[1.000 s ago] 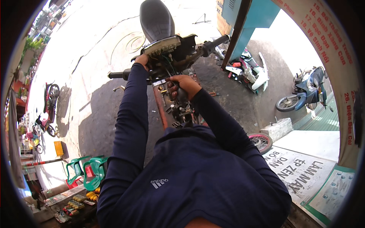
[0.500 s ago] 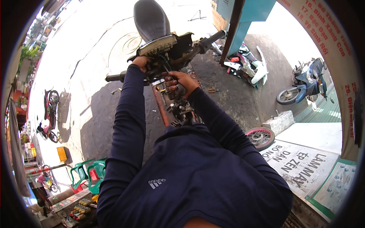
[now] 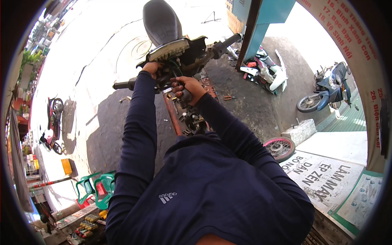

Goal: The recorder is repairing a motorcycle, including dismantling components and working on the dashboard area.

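Note:
A stripped motorbike (image 3: 179, 53) with a black seat and bare handlebars stands in front of me. My left hand (image 3: 152, 68) grips the area just below the instrument cluster, near the left handlebar (image 3: 122, 85). My right hand (image 3: 187, 87) is closed around a dark part at the steering column, just under the handlebar clamp. What it holds is too small to name. Both arms are in dark blue sleeves. The bike's open frame and engine parts (image 3: 190, 118) show below my hands.
A dismantled scooter with white panels (image 3: 267, 73) lies at the right, and a blue motorbike (image 3: 326, 90) is parked further right. A loose pink-rimmed wheel (image 3: 279, 148) leans near a concrete block. Green plastic stools (image 3: 98, 188) stand lower left. Pliers (image 3: 228, 98) lie on the ground.
The view has shifted slightly, so the bike sits a little higher and more to the left. Both hands stay at the handlebar area with little movement.

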The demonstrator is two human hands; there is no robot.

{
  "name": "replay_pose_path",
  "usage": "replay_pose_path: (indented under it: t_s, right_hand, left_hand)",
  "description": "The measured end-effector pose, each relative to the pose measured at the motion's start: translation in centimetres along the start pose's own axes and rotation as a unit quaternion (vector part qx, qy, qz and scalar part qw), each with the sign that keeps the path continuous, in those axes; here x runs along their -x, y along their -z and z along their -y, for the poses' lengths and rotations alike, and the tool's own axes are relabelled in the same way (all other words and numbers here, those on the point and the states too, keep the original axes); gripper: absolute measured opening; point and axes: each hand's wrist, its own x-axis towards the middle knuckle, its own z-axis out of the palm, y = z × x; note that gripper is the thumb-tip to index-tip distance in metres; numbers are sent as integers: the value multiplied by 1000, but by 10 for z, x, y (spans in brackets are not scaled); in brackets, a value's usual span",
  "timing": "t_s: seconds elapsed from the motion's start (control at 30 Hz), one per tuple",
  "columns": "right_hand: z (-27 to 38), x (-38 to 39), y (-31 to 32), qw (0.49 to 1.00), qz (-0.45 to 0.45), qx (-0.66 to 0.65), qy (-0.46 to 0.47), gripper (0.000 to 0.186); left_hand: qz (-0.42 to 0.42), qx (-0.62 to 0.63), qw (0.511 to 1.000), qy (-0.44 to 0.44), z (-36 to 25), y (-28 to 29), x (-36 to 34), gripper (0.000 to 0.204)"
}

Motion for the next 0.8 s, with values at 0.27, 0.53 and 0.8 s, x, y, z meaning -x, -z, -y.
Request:
replay_pose_path:
  t_s: [0.27, 0.53, 0.8]
  right_hand:
    - [2, -1, 1, 1000, -14, -5, 10, 12]
    - [16, 4, 17, 999, 28, -26, -38, 18]
    - [23, 8, 23, 999, 30, -2, -41, 18]
  left_hand:
    - [64, -368, 894, -249, 21, 24, -21, 17]
    - [49, -123, 983, -127, 33, 22, -45, 15]
    - [67, -134, 962, -229, 50, 30, -61, 17]
